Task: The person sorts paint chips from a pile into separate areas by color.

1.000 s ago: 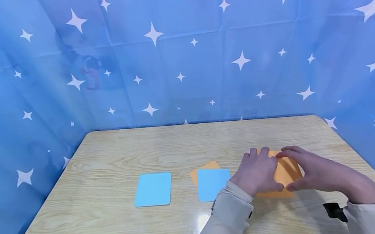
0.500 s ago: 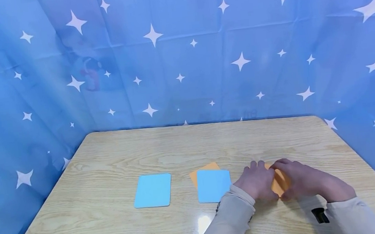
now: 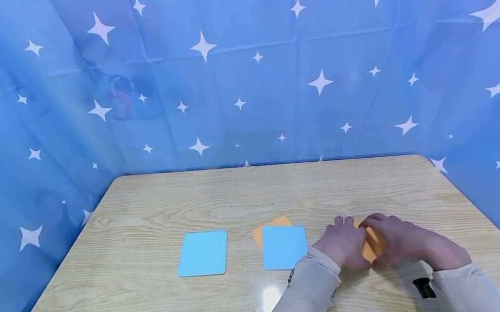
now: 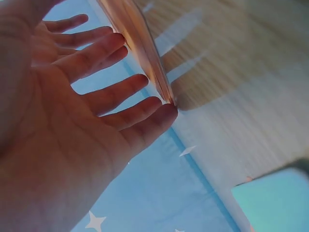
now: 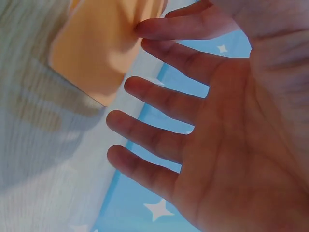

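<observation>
**Orange card stood on edge between two hands**

The orange card (image 3: 370,246) sits at the lower right of the head view on the table (image 3: 254,196), raised on edge, its long axis apparently running away from the camera. The left hand (image 3: 342,244) and right hand (image 3: 398,243) flank it with straight, spread fingers touching its edges; neither grip curls round it. Left of them, a blue card (image 3: 284,247) overlaps another orange card (image 3: 270,226), and a second blue card (image 3: 203,253) lies apart, so sorting looks unfinished.
</observation>
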{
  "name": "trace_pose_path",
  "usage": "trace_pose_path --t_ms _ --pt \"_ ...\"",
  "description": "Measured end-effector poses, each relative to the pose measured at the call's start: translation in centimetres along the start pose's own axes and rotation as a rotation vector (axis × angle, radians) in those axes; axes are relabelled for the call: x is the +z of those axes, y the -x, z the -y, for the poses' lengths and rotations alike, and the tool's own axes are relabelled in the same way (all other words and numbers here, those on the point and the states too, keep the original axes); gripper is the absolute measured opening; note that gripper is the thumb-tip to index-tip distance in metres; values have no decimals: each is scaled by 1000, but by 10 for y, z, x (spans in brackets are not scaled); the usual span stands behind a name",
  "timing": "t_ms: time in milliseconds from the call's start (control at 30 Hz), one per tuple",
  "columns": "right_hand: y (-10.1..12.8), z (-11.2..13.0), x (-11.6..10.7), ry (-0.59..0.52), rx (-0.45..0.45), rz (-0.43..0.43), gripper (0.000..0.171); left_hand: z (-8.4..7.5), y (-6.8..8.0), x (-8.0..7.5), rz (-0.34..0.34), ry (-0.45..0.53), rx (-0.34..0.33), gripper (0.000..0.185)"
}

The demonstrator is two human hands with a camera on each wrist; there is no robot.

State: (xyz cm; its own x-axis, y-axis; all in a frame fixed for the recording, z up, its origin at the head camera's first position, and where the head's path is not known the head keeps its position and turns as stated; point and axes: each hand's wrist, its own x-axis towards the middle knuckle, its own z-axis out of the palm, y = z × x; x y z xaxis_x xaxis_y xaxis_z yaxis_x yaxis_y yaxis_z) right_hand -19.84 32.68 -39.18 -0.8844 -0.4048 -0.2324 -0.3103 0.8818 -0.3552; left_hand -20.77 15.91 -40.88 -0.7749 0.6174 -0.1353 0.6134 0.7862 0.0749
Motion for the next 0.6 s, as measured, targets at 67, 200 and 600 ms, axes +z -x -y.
trace_pose_path --t_ms 67,200,600 --pt "3 2 -1 26 -14 -29 79 3 2 -3 1 0 17 46" --pt "5 10 -3 75 -27 -85 85 14 8 -13 -4 13 31 58" --pt "-2 59 -18 43 -63 -139 88 69 52 -46 -35 102 -47 76"
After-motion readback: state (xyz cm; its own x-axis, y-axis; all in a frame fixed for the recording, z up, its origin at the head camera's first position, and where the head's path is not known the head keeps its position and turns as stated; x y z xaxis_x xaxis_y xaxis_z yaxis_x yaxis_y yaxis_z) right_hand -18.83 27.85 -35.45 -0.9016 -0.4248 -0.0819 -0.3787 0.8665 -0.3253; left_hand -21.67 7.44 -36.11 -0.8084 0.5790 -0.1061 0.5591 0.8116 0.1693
